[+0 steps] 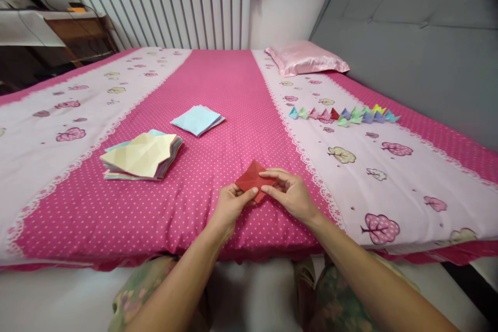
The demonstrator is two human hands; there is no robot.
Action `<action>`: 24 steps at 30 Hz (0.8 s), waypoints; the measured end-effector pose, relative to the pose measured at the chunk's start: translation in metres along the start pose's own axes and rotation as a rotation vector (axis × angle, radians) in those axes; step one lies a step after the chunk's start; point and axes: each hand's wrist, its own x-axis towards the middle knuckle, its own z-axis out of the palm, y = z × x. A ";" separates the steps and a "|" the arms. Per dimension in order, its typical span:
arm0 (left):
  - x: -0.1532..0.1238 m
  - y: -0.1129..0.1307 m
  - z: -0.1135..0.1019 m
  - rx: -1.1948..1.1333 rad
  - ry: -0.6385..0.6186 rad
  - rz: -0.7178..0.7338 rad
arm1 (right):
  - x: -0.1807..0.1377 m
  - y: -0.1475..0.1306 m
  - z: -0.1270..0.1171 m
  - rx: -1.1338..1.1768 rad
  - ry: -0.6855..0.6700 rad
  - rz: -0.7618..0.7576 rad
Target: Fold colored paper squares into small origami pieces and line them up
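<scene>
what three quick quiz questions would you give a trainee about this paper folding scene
1. True or false: the left hand and right hand both pinch the red paper.
2. The top sheet of the large paper stack is: A blue, B pale yellow, C green.
3. Fill in: the row of folded pieces lies to the person's ___.
Key: 1 true; 2 B; 3 right.
</scene>
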 end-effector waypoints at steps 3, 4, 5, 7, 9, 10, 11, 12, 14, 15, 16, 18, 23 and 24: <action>0.000 0.000 0.001 0.015 -0.009 0.027 | 0.000 0.000 -0.001 -0.009 -0.002 -0.005; 0.000 0.001 0.001 0.030 -0.012 0.038 | 0.000 0.000 -0.001 -0.009 -0.003 -0.003; -0.001 0.001 0.001 0.046 -0.014 0.052 | -0.001 0.000 -0.001 -0.012 -0.006 0.002; -0.001 0.002 0.001 0.069 -0.015 0.076 | -0.001 0.000 -0.002 -0.018 -0.013 0.022; -0.001 0.003 0.000 0.088 -0.016 0.091 | -0.002 -0.002 -0.004 -0.019 -0.020 0.037; -0.001 0.003 0.000 0.102 -0.014 0.094 | -0.002 -0.003 -0.005 -0.014 -0.021 0.039; -0.001 0.003 -0.001 0.118 -0.010 0.095 | -0.002 -0.004 -0.006 -0.005 -0.023 0.041; -0.001 0.003 -0.001 0.135 -0.004 0.094 | -0.002 -0.005 -0.007 0.011 -0.027 0.044; -0.001 0.002 -0.002 0.154 0.005 0.090 | -0.002 -0.006 -0.007 0.052 -0.039 0.060; -0.001 0.002 -0.002 0.156 0.004 0.089 | -0.003 -0.006 -0.007 0.078 -0.047 0.073; -0.001 0.002 -0.002 0.154 0.001 0.090 | -0.003 -0.005 -0.007 0.108 -0.053 0.085; -0.001 0.002 -0.002 0.151 -0.007 0.088 | -0.003 -0.004 -0.006 0.171 -0.062 0.106; 0.000 0.002 -0.003 0.151 -0.026 0.087 | -0.004 -0.002 -0.005 0.212 -0.086 0.138; 0.000 0.002 -0.003 0.150 -0.032 0.092 | -0.004 -0.003 -0.005 0.199 -0.092 0.133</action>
